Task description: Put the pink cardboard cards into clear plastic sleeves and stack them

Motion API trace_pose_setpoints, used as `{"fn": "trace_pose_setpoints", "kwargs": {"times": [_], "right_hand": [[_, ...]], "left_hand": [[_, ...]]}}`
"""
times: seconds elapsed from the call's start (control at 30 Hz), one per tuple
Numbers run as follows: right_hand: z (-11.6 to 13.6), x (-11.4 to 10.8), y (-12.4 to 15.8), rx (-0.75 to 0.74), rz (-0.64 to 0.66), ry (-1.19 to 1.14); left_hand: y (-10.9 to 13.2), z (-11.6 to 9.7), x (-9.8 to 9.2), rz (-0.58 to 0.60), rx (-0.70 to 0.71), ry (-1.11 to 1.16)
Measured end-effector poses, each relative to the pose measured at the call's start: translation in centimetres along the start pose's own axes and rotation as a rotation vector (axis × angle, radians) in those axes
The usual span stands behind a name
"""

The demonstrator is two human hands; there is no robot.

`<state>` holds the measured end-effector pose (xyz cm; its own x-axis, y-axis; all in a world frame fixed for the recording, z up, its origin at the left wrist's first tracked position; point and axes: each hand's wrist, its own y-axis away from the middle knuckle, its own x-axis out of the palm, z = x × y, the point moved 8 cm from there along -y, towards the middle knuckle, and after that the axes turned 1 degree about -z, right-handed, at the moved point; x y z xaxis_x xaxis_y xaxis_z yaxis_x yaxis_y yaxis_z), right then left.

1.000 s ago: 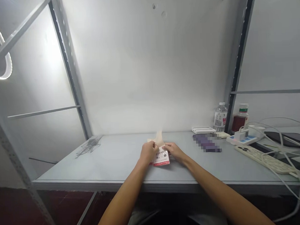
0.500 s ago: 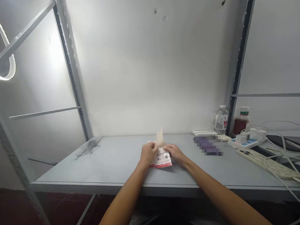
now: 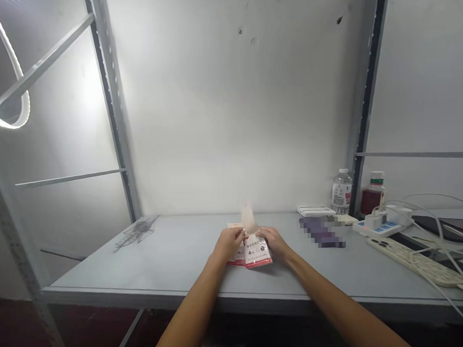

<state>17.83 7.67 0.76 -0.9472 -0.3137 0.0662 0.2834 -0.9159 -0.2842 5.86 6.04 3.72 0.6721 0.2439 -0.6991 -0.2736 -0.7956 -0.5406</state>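
Between my hands is a white and red printed packet point(image 3: 258, 253) of shiny plastic, with "4" and Chinese characters on its front. A pale, blurred flap point(image 3: 249, 221) rises from its top edge. My left hand point(image 3: 230, 244) is closed in a pinch at the packet's upper left, by the base of the flap. My right hand point(image 3: 275, 241) pinches the upper right edge, thumb on the front. Partly behind the left hand, a second similar packet point(image 3: 238, 257) lies against the desk. What the packets contain is hidden.
The grey desk point(image 3: 181, 257) meets a white wall behind. To the right are a purple pixelated item point(image 3: 321, 232), a white box point(image 3: 316, 211), a water bottle point(image 3: 342, 191), a red-brown bottle point(image 3: 373, 193), a power strip point(image 3: 383, 224), a cream keyboard point(image 3: 415, 260) and loose cables.
The front packet has tilted and shifted slightly right, so more of the packet behind shows. The pale flap has swung more upright. The whole view has shifted slightly.
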Motion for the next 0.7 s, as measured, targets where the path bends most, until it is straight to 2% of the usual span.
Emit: {"fn": "trace_pose_setpoints", "kwargs": {"times": [0.17, 0.33, 0.53, 0.7], "right_hand": [[0.1, 0.2, 0.0, -0.007, 0.031, -0.003], [0.3, 0.9, 0.1, -0.029, 0.042, -0.021], [-0.4, 0.0, -0.5, 0.007, -0.108, -0.067], [-0.2, -0.4, -0.6, -0.026, -0.138, -0.086]], "left_hand": [[0.1, 0.5, 0.1, 0.008, -0.057, 0.086], [-0.1, 1.5, -0.3, -0.075, -0.177, 0.112], [0.2, 2.1, -1.2, -0.187, -0.297, 0.22], [0.3, 2.0, -1.9, -0.285, -0.248, 0.28]]}}
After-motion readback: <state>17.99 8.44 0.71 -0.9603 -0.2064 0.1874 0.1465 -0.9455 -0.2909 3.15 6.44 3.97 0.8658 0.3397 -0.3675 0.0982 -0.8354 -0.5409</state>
